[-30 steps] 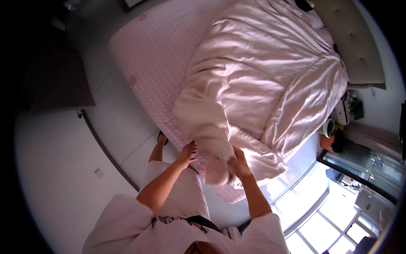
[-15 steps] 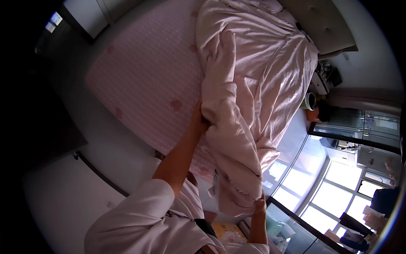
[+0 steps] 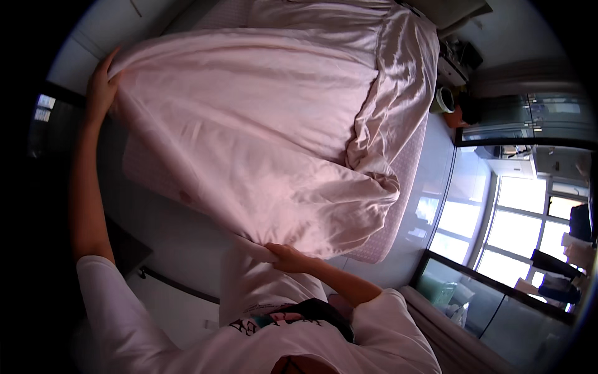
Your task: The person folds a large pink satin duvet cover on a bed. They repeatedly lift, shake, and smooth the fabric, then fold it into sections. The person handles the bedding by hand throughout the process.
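A pale pink quilt [image 3: 249, 118] spreads wide across the bed, smooth over its middle and bunched in folds toward the right. My left hand [image 3: 103, 87], arm stretched far out to the left, grips a raised corner of it. Close to my body, my right hand [image 3: 289, 257] is closed on the quilt's near edge. Between the two hands that edge runs taut on a slant. Beneath it shows the pink patterned mattress cover [image 3: 156, 168], bare along the near left side and at the right end.
A padded headboard [image 3: 430, 12] stands at the far right. Past the bed's right side are a bin [image 3: 443, 100], a bedside cabinet [image 3: 453, 70] and glass sliding doors [image 3: 458, 299] before a bright window [image 3: 517, 227]. A white wardrobe [image 3: 112, 31] stands at the far left.
My left hand has swung far out to the left, pulling the quilt open from a gathered bundle. My right hand has moved up and left with the near edge.
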Demonstrator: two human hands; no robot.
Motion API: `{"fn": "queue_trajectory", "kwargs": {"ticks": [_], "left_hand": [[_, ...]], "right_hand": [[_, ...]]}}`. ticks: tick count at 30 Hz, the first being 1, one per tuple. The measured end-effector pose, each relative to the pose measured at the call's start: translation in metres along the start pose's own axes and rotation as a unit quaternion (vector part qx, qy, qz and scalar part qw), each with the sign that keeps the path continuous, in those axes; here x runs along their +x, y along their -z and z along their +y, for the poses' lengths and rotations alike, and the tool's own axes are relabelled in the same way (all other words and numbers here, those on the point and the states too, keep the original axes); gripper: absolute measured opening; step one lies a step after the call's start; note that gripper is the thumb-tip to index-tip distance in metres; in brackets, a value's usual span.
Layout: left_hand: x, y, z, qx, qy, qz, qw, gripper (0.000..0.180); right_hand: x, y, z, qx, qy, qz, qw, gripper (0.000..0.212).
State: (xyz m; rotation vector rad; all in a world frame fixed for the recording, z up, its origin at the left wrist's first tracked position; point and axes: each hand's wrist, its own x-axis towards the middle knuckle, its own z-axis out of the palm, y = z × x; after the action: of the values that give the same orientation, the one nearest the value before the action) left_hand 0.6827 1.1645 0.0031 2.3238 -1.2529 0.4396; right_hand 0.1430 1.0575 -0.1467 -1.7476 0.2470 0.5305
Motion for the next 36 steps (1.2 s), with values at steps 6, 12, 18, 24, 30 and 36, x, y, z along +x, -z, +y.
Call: {"fn": "queue_trajectory", "kwargs": {"ticks": [6,12,18,24,30,36], "left_hand": [[-0.142,-0.169,-0.025,0.108,0.275,-0.129,0.947,0.072],[-0.389,-0.212,-0.006,-0.326,0.701,-0.090,0.628,0.064],[-0.337,-0.246,0.134,-0.624,0.765,0.105,0.118,0.082],[-0.272,-0.340,0.131,-0.579,0.694,-0.006,0.429,0.094],[-0.346,-0.390,0.202,-0.352,0.826,-0.022,0.439,0.093],[-0.322,-0.377,0.220,-0.565,0.771,0.082,0.283,0.075]], "right_hand": [[0.051,-0.045,0.063,0.066,-0.030,0.093,0.993,0.041],[0.039,-0.012,0.030,0.330,-0.102,-0.023,0.938,0.033],[-0.087,0.031,0.084,0.381,-0.213,0.072,0.897,0.036],[-0.185,0.005,0.155,0.295,-0.310,0.019,0.904,0.037],[-0.246,0.026,0.143,0.244,-0.380,0.010,0.892,0.034],[-0.246,-0.001,0.174,0.109,-0.355,-0.041,0.927,0.031]]}}
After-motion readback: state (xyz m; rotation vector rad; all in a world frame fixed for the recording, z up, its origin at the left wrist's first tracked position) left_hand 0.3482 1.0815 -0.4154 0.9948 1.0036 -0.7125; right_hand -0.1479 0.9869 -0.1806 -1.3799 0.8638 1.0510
